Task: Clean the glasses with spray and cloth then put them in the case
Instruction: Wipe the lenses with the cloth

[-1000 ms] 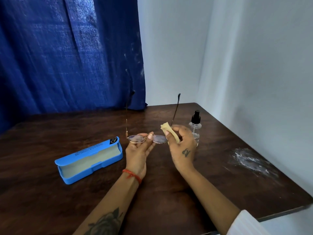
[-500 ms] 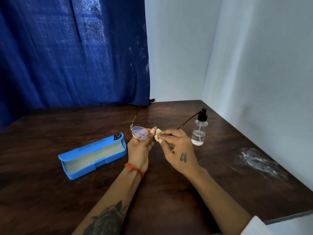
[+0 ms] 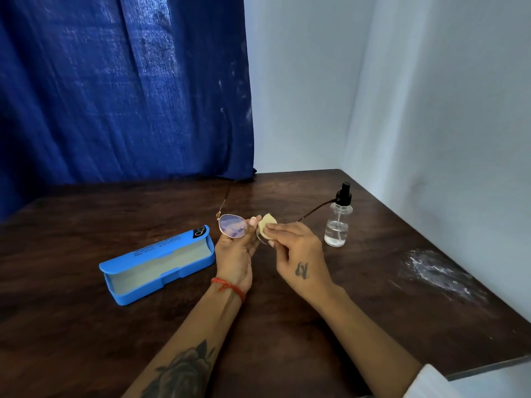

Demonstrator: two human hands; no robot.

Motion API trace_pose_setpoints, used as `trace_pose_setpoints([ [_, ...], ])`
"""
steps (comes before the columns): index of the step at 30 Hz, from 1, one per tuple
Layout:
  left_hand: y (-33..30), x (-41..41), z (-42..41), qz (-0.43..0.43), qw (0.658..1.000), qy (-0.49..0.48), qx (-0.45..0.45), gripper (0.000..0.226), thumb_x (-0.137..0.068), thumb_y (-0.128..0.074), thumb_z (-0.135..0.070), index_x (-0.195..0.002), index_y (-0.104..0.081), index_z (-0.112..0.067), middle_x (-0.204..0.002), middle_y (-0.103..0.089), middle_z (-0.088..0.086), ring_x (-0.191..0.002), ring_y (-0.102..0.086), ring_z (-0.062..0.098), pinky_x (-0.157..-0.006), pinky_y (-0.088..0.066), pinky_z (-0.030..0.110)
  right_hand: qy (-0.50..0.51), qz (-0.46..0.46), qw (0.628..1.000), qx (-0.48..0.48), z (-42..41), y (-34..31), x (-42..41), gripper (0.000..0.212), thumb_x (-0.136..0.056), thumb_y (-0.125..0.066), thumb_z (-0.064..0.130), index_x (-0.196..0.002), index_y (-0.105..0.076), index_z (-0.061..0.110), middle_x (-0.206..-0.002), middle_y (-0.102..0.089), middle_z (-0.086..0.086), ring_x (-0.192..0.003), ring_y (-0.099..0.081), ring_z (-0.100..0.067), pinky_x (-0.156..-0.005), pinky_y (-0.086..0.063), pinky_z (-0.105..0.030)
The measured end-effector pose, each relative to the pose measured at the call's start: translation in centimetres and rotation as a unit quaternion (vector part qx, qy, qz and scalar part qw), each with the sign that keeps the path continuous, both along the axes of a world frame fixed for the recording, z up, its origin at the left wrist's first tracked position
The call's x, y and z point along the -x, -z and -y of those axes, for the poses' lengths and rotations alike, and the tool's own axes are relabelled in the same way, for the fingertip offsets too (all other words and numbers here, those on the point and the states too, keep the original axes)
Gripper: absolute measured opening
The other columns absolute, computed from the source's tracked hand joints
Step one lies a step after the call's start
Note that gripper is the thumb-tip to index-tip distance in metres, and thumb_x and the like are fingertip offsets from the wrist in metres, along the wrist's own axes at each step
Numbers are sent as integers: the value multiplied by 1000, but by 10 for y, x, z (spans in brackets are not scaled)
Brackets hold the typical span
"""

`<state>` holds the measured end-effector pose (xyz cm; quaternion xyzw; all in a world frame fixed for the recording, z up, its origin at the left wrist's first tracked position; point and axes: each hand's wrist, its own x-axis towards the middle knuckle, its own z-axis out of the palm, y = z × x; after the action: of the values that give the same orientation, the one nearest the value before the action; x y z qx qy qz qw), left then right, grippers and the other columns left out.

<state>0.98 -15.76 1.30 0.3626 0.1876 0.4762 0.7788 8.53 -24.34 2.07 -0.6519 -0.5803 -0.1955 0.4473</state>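
Observation:
Thin gold-rimmed glasses (image 3: 232,229) are held above the table, their arms unfolded and pointing away from me. My left hand (image 3: 235,254) pinches them at the bridge between the two lenses. My right hand (image 3: 296,254) pinches a small yellow cloth (image 3: 265,224) around the right lens, which the cloth and fingers mostly hide. The blue glasses case (image 3: 161,262) lies open on the table to the left of my hands, its pale lining showing. A clear spray bottle (image 3: 337,222) with a black nozzle stands upright just right of my hands.
The dark wooden table (image 3: 287,326) meets a blue curtain (image 3: 123,90) at the back and a white wall at the right. A whitish smear (image 3: 439,271) marks the table near its right edge. The near right table edge runs close to my right sleeve.
The glasses have tilted from arms pointing upward to arms pointing away over the table. My right hand has brought the cloth from beside the right lens onto it.

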Motion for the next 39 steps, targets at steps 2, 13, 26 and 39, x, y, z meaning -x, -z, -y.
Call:
trace_pose_setpoints([
  [2,1,0,0,-5,1000,2,5,11,-84,-57,-4,-86,-66,-10,-79,-75,0,-78,-70,11,-68,-58,21,-21,-22,999,-11,2,-1,-1,30,-61,-67,-16,-83,-75,4,-86,-74,-6,-81,-67,-20,-77,-52,-24],
  [13,1,-1,2,-21,1000,-2,21,21,-84,-58,-5,-105,-61,-1,-91,-71,6,-85,-68,14,-78,-57,25,55,30,998,19,-1,-2,8,43,-52,-66,-20,-90,-72,-3,-85,-73,-15,-74,-64,-31,-69,-54,-28],
  [26,-1,0,2,-17,999,-14,35,15,-82,-59,-2,-97,-63,-2,-86,-71,6,-78,-69,13,-71,-59,24,48,18,998,32,7,-5,5,28,-53,-65,-15,-72,-73,5,-70,-73,-7,-63,-63,-26,-60,-53,-26],
  [39,-2,1,3,-17,999,-26,30,12,-83,-58,-2,-86,-65,-11,-78,-74,0,-75,-69,10,-71,-58,24,-16,-103,994,15,4,-5,7,29,-62,-70,-13,-78,-77,10,-79,-76,-3,-75,-68,-11,-71,-52,-21],
])
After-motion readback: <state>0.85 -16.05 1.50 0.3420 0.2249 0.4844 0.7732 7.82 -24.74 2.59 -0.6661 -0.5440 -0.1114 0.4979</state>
